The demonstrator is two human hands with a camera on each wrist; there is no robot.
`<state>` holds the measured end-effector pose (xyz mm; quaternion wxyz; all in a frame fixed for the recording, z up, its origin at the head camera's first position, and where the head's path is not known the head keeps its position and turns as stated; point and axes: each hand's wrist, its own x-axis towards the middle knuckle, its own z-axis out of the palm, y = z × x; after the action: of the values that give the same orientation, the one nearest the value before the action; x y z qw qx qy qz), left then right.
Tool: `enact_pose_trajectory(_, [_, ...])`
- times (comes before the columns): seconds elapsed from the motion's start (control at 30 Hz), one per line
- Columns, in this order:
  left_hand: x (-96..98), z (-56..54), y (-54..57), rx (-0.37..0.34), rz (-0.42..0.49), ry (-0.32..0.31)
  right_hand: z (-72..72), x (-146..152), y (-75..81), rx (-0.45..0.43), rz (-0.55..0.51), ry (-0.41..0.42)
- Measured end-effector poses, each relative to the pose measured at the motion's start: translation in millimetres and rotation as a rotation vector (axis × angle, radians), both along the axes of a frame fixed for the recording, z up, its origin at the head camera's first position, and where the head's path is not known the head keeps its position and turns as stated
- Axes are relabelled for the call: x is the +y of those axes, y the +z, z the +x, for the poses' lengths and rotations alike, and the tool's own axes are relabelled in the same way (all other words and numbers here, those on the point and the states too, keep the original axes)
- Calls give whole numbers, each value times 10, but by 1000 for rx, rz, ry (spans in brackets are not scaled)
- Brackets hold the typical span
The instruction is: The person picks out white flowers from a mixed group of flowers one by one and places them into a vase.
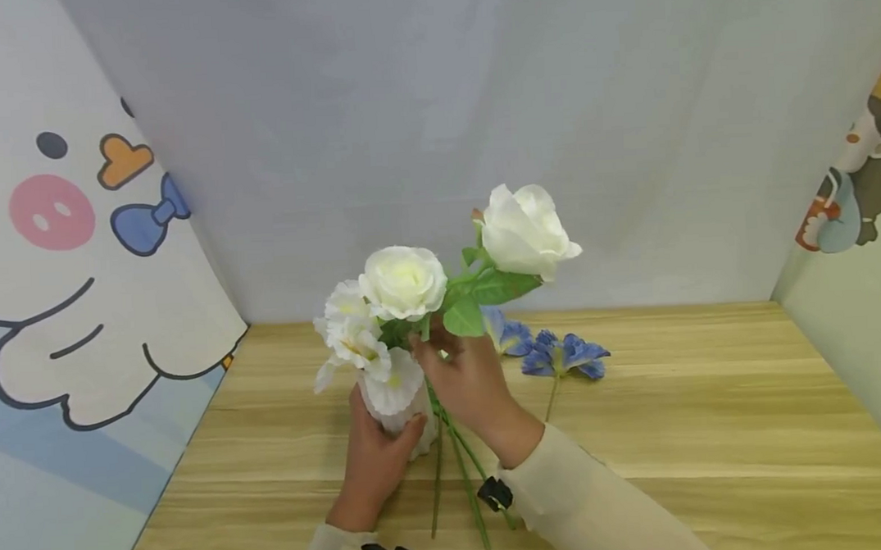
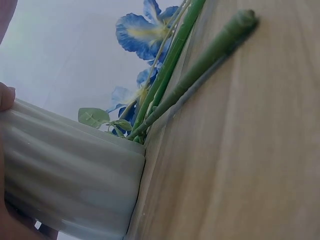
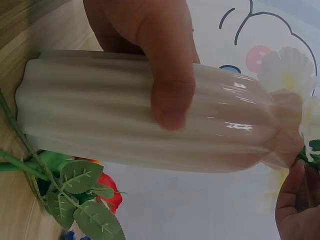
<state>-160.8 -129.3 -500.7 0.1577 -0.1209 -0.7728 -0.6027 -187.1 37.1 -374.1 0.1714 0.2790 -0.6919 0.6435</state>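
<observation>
A white fluted vase (image 3: pixel 120 110) stands on the table, its ruffled mouth filled with white artificial flowers. My left hand (image 1: pixel 378 458) grips the vase body from the left, the thumb (image 3: pixel 172 95) lying across its front. At the mouth, my right hand (image 1: pixel 470 380) pinches a green stem (image 3: pixel 314 152) with thumb and fingers; which bloom it bears is partly hidden. Above the hands are an open white rose (image 1: pixel 405 282) and a taller white rose (image 1: pixel 527 232) leaning right. White irises (image 1: pixel 354 332) droop over the vase's left side.
Blue irises (image 1: pixel 568 356) lie on the wooden table (image 1: pixel 683 428) behind and right of the vase. Loose green stems (image 1: pixel 464 479) run toward the front beside it. A red bloom (image 3: pixel 110 192) shows low in the right wrist view. Cartoon-printed panels (image 1: pixel 57 283) flank the table.
</observation>
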Motion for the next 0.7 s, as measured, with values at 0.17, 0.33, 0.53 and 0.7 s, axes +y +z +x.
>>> enact_pose_trajectory(0.17, [-1, 0, 3, -14, 12, 2, -10, -21, -24, 21, 114, -88])
enact_pose_trajectory(0.33, [-6, 11, 1, -3, 16, 0, 15, -47, -60, -19, 199, -145])
enact_pose_trajectory(0.53, [-3, 3, -2, 7, 24, -9, 28, -32, -31, -72, 178, -149])
enact_pose_trajectory(0.7, [-7, -6, -1, -1, 38, -10, 55, 30, 56, -30, 134, -203])
